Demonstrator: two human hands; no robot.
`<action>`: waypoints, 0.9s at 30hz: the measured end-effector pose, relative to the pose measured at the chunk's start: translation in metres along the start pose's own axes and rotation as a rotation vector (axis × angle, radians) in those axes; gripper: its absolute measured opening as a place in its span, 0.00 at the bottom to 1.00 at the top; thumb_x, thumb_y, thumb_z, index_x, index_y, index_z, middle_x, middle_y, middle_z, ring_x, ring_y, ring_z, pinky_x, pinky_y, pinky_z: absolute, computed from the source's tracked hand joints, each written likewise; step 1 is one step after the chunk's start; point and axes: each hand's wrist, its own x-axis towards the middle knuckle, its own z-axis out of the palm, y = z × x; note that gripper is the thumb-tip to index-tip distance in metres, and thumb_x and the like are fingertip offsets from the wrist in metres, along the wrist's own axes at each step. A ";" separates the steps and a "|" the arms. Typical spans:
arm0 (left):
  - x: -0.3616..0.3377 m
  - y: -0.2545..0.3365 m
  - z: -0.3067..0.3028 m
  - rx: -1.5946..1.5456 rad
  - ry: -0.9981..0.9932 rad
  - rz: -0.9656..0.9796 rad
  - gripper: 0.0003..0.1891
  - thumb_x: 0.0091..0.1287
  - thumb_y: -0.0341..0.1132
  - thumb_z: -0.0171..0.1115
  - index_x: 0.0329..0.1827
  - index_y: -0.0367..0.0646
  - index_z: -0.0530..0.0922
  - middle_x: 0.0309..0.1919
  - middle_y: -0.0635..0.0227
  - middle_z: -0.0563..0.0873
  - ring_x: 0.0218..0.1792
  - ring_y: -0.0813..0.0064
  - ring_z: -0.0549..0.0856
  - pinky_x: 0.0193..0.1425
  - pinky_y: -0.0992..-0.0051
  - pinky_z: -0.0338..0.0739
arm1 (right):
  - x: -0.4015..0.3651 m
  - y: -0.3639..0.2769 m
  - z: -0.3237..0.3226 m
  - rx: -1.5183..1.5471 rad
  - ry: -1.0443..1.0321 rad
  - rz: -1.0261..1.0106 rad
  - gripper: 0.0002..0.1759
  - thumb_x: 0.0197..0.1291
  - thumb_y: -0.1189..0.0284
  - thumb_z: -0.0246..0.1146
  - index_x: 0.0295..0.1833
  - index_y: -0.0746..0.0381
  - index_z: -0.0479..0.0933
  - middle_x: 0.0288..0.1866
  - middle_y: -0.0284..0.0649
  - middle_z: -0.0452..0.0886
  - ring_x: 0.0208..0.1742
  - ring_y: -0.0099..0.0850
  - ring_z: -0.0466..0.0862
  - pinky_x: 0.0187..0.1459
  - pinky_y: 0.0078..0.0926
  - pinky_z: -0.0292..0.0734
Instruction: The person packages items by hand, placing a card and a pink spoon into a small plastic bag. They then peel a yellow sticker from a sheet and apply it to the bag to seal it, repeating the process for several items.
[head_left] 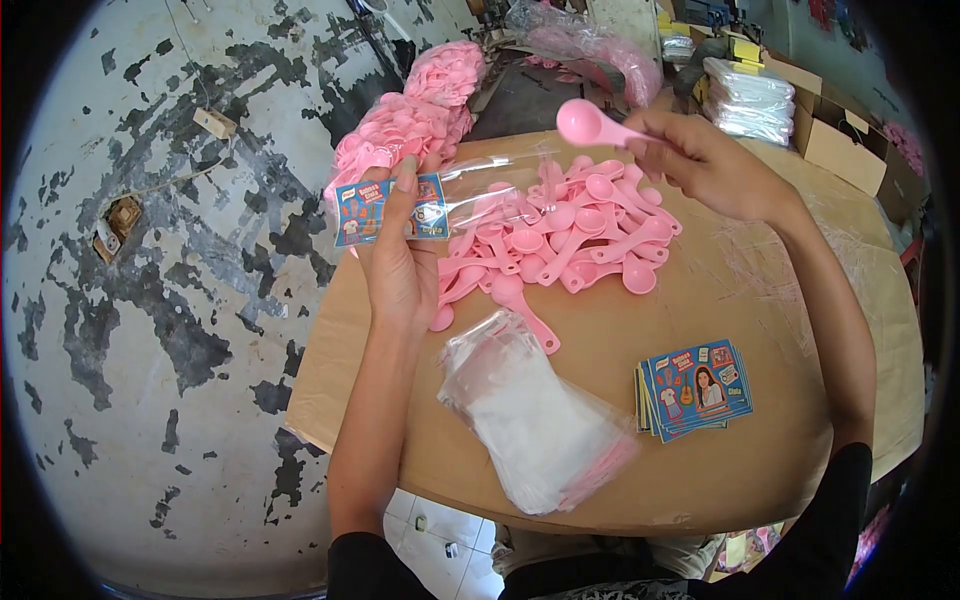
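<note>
My left hand (pixel 398 225) is closed on a clear plastic bag (pixel 490 190) with a blue printed card (pixel 357 215) inside its near end. The bag's other end points right, over a heap of pink measuring spoons (pixel 590 220). Raised above the heap, my right hand (pixel 705 165) pinches one pink measuring spoon (pixel 590 122) by its handle, bowl toward the left. That spoon is apart from the bag. Below the heap lies a stack of clear plastic bags (pixel 535 420). To its right sits a small pile of blue printed cards (pixel 695 390).
Bulging bags of pink spoons (pixel 400 130) stand at the table's far left edge, beside a peeling wall (pixel 190 300). Behind the brown-covered table (pixel 780 300) are wrapped packs (pixel 748 98) and an open cardboard box (pixel 845 145) at the back right.
</note>
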 end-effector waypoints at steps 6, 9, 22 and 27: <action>-0.001 0.000 -0.003 -0.026 -0.063 -0.058 0.16 0.72 0.32 0.60 0.60 0.39 0.71 0.60 0.58 0.79 0.64 0.67 0.78 0.67 0.71 0.79 | -0.002 -0.005 0.011 0.137 -0.096 -0.164 0.13 0.74 0.66 0.55 0.52 0.63 0.78 0.34 0.30 0.74 0.33 0.17 0.68 0.34 0.20 0.66; -0.004 -0.008 0.003 -0.053 -0.067 -0.064 0.15 0.73 0.33 0.59 0.59 0.41 0.70 0.61 0.57 0.78 0.66 0.65 0.77 0.67 0.72 0.77 | -0.003 -0.014 0.015 -0.001 -0.136 -0.263 0.14 0.73 0.69 0.56 0.57 0.66 0.76 0.39 0.31 0.81 0.35 0.21 0.74 0.36 0.23 0.71; -0.037 -0.031 0.020 -0.136 -0.191 -0.224 0.22 0.76 0.40 0.53 0.68 0.47 0.59 0.69 0.54 0.70 0.68 0.63 0.73 0.72 0.66 0.72 | -0.011 -0.032 0.051 0.329 0.061 -0.217 0.15 0.70 0.61 0.60 0.51 0.61 0.76 0.29 0.28 0.72 0.35 0.17 0.72 0.32 0.21 0.69; -0.022 -0.039 0.001 -0.083 -0.105 -0.359 0.28 0.73 0.41 0.59 0.68 0.40 0.58 0.61 0.55 0.75 0.67 0.66 0.73 0.74 0.66 0.69 | -0.024 -0.055 -0.011 0.097 0.057 -0.091 0.07 0.64 0.74 0.60 0.46 0.62 0.76 0.29 0.25 0.73 0.27 0.11 0.68 0.26 0.16 0.61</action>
